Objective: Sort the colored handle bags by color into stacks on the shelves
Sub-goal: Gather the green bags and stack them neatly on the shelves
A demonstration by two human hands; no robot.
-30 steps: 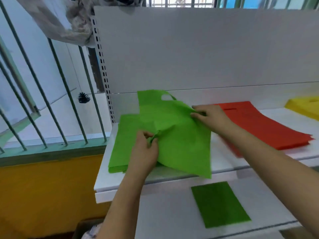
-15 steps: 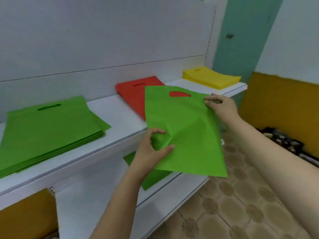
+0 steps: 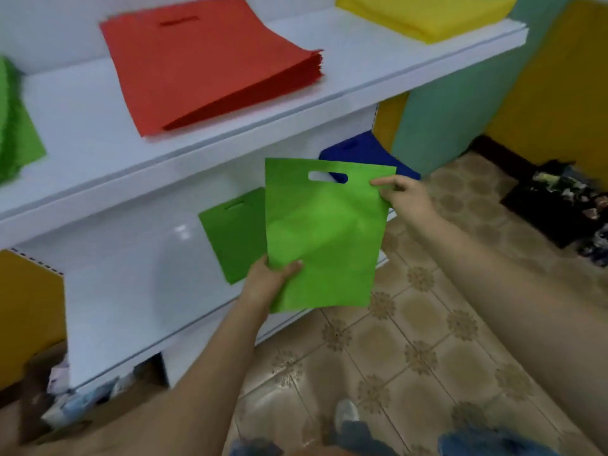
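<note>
A small green handle bag (image 3: 324, 232) is held flat and upright in front of the lower shelf (image 3: 131, 291). My left hand (image 3: 268, 279) grips its lower left edge. My right hand (image 3: 403, 195) pinches its upper right corner. Behind it, on the lower shelf, lie another small green bag (image 3: 235, 233) and a blue bag (image 3: 365, 153). On the upper shelf (image 3: 82, 126) sit a red stack (image 3: 204, 60), a yellow stack (image 3: 424, 11) to its right and a large green stack (image 3: 14, 123) at the left edge.
The floor (image 3: 427, 340) is patterned tile. A dark box of mixed items (image 3: 566, 202) stands on the floor at the right. Crumpled stuff (image 3: 72, 399) lies under the shelf at the lower left. My shoe (image 3: 347, 414) shows at the bottom.
The view has swung right and down from the upper shelf. The small green bag has come away from the large green stack and now hangs in front of the lower shelf.
</note>
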